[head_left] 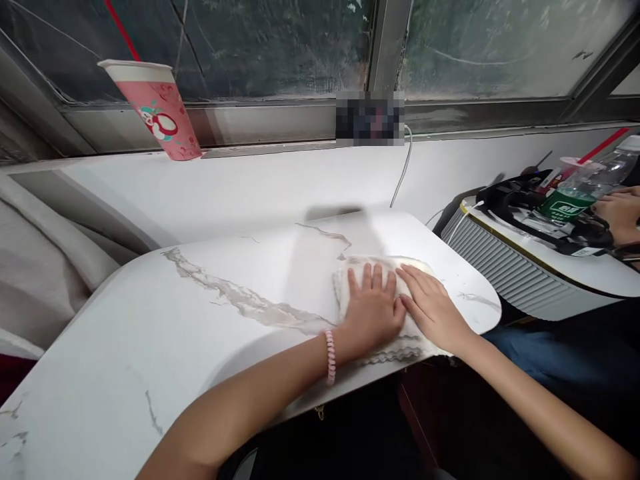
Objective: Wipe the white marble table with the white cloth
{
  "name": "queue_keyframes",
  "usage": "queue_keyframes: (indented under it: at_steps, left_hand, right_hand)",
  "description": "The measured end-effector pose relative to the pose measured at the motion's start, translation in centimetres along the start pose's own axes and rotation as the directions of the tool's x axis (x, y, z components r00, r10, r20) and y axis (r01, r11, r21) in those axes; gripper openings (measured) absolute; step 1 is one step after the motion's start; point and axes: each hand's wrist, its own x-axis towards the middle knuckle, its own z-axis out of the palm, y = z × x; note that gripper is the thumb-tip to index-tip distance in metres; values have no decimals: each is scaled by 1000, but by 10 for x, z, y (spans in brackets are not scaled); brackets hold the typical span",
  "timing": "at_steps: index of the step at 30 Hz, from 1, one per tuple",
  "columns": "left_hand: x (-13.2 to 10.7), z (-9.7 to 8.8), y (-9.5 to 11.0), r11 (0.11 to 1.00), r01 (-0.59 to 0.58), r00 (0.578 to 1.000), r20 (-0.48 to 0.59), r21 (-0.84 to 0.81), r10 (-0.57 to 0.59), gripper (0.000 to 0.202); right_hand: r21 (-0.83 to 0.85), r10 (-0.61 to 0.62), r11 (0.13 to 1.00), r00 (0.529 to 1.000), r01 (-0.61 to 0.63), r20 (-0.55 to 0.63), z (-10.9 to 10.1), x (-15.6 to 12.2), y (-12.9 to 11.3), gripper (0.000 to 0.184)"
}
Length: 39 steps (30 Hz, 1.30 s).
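Observation:
A folded white cloth [363, 268] with scalloped edges lies at the right end of a white marble-patterned table [210, 320]. My left hand [373, 310], with a pink bead bracelet on the wrist, lies flat on the cloth, fingers stretched out. Beside it, touching it, my right hand [430, 310] also presses flat on the cloth with fingers straight. Neither hand holds anything.
A pink paper cup [157, 107] with a red straw leans on the window sill at the left. To the right stands a second table [540, 267] with a black device, a white cable and a plastic bottle [585, 187]; another person's hand [620, 213] rests there.

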Motion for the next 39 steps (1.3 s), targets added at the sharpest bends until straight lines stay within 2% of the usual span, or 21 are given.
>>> queue_keyframes:
  at_steps: [4,12,17,22,25,30,34,39]
  left_hand:
    - [25,4,-7,999,28,998,-49,-17,-29,57]
    - [83,-2,-59,982,190,973,-129,-6,-189,56]
    - [108,-7,-99,971,238,957,-169,5,-234,54]
    - [118,-15,-131,970,244,956,-174,20,-237,52]
    - [120,-17,-137,961,275,942,-206,16,-266,51]
    - [119,-17,-135,952,307,927,-233,14,-295,51]
    - [109,-16,-131,953,303,929,-226,12,-293,53]
    - [85,-15,-123,958,286,937,-221,34,-272,53]
  right_hand:
    - [-55,-11,998,1000,11,6,4,25,19,52]
    - [21,-108,994,994,107,19,36,123,43,50]
    - [69,-122,990,992,121,16,59,178,42,49]
    - [101,-139,985,990,137,17,74,212,33,49]
    - [103,-140,985,990,136,24,77,223,29,49]
    - [102,-108,989,994,105,32,77,225,25,48]
    - [110,-104,989,995,102,11,74,213,18,48]
    - [99,-120,988,993,118,12,69,188,5,49]
